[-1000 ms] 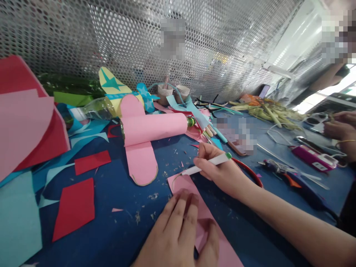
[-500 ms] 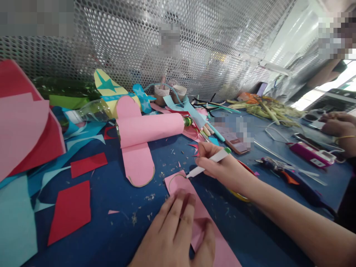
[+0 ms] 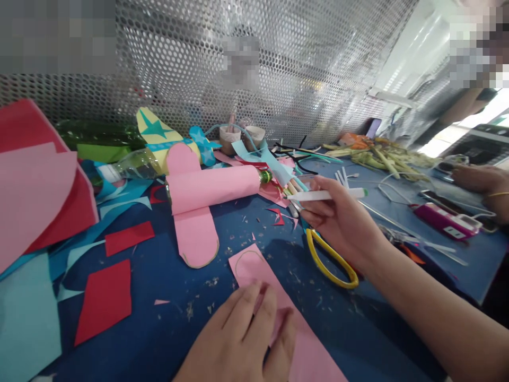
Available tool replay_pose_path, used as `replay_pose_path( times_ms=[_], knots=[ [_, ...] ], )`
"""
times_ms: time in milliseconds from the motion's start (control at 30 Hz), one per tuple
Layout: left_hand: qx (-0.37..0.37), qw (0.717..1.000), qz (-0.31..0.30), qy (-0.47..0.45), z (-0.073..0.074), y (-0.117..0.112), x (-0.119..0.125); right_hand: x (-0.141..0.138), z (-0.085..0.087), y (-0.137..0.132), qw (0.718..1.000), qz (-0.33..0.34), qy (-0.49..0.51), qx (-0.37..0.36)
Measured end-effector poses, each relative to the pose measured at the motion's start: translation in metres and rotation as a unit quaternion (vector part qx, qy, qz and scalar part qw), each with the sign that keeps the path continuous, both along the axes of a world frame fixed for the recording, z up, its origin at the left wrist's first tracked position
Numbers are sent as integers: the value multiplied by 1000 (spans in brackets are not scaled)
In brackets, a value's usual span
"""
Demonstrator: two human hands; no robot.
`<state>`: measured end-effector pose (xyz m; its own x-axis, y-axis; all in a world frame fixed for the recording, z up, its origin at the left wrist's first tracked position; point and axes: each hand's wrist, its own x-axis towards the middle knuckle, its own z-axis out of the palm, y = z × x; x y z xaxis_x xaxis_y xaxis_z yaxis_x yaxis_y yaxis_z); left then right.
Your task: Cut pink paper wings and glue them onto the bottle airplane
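A pink paper strip (image 3: 306, 339) lies on the blue table, with a curved line drawn at its far end. My left hand (image 3: 242, 329) rests on the strip, fingers stretched out and pressing it down. My right hand (image 3: 338, 212) grips a white marker (image 3: 314, 195) with a green end, raised clear of the strip, its tip pointing left. Below that hand lie scissors with a yellow handle (image 3: 332, 262), partly hidden by it. Left of the strip sits a bottle wrapped in pink paper (image 3: 214, 185), with rounded pink wings (image 3: 196, 236).
Red scraps (image 3: 105, 302) and light blue paper (image 3: 27, 313) lie at left. A yellow paper-covered bottle (image 3: 159, 132) stands behind. On the right are a purple power bank (image 3: 447, 220), cables and another person's hand (image 3: 481, 180). A perforated metal wall (image 3: 178, 53) borders the back.
My right hand has lifted the marker off the strip and moved up and right, uncovering the yellow scissors handle. My left hand stays on the strip, shifted slightly down and left in view.
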<state>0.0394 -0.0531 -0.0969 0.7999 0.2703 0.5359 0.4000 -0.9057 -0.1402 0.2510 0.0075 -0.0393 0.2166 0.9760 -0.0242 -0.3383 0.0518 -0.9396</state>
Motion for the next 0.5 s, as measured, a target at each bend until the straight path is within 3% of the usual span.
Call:
replay_pose_path(
  times_ms=[200,300,400,500],
  knots=[
    [18,996,30,87,10,-6,-8,9,-5,6,997,26,-40,54],
    [61,996,49,36,6,-11,-11,14,-9,11,996,20,-48,69],
    [40,998,8,-57,-5,-10,-12,18,-12,16,995,18,-59,76],
    [-2,999,-46,0,-14,-6,-16,22,-14,20,994,18,-69,80]
  ],
)
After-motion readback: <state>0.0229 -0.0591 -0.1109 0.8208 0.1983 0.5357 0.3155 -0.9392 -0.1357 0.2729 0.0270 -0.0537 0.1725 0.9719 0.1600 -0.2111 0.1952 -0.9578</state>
